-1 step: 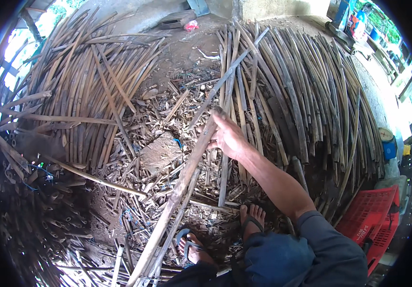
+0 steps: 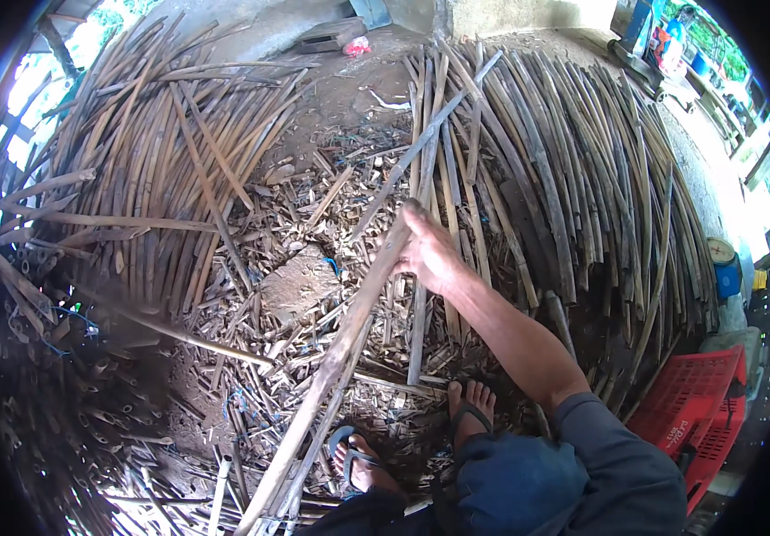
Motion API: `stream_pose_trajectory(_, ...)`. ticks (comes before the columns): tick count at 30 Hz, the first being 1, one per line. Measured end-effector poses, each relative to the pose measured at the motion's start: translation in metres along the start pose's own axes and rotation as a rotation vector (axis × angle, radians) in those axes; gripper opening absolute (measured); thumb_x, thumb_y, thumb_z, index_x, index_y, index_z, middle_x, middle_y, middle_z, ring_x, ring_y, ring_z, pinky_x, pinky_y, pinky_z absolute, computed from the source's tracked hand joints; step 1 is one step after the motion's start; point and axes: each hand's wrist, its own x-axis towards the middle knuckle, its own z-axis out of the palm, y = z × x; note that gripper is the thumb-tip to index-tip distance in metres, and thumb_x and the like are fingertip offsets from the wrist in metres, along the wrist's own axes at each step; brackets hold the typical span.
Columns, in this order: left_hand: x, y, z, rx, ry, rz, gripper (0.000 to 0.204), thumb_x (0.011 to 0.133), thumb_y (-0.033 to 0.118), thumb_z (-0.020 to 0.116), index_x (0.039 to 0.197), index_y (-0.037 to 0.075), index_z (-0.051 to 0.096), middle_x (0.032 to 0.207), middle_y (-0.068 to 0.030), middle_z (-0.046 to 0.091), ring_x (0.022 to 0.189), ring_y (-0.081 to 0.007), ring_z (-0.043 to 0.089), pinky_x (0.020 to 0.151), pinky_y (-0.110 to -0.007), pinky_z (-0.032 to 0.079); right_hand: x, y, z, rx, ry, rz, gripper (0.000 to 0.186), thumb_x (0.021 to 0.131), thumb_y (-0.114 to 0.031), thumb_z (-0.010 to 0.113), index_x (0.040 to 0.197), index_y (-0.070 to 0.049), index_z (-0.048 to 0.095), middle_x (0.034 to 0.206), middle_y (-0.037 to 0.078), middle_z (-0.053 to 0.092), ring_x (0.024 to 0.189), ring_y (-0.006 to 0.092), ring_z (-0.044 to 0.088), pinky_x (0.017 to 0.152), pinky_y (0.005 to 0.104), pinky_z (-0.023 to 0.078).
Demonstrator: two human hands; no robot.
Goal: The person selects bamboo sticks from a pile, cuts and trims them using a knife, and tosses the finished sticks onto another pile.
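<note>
My right hand [image 2: 431, 256] is closed around the upper end of a long bamboo pole [image 2: 346, 338]. The thumb lies along the pole's tip, and the other fingers are partly hidden behind it. The pole slants from my hand down to the lower left, past my left foot. Close beside it runs a second, thinner pole [image 2: 320, 447]. Beyond my hand, a grey split strip [image 2: 425, 140] lies slantwise over other poles. Below and left of the hand, a flat wooden block [image 2: 300, 284] rests among wood chips. My left hand is out of sight.
Bamboo poles lie in a wide pile at left [image 2: 148, 170] and another at right [image 2: 572, 170]. Stacked pole ends [image 2: 90, 402] fill the dark lower left. A red plastic crate [image 2: 684, 411] stands at right. My sandalled feet [image 2: 471, 413] are on chip-covered ground.
The held pole's upper end has shifted slightly to the right and up with my right hand. My fingers sit closer around it. The piles look the same.
</note>
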Motion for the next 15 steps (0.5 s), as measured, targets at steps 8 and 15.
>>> stream_pose_trajectory(8, -0.08, 0.127, -0.189, -0.054, 0.775, -0.175, 0.04, 0.087, 0.02, 0.065, 0.12, -0.002, 0.061, 0.116, -0.0257, 0.06, 0.121, -0.0412, 0.051, 0.106, -0.05, 0.04, 0.029, -0.009, -0.103, 0.011, 0.533, -0.108, 0.035, 0.106, -0.032, 0.032, 0.111, 0.001, 0.045, 0.085, 0.018, 0.06, 0.059, 0.0173, 0.059, 0.041, 0.0274, 0.047)
stream_pose_trajectory(15, -0.047, 0.297, -0.274, -1.535, 1.311, 0.657, 0.058, 0.097, 0.035, 0.056, 0.144, 0.006, 0.036, 0.13, -0.0274, 0.05, 0.111, -0.0384, 0.06, 0.083, -0.052, 0.054, 0.005, 0.07, -0.08, 0.314, 0.394, 0.144, 0.028, 0.105, -0.027, 0.039, 0.114, -0.003, 0.049, 0.096, 0.013, 0.063, 0.092, 0.0267, 0.066, 0.079, 0.0414, 0.061)
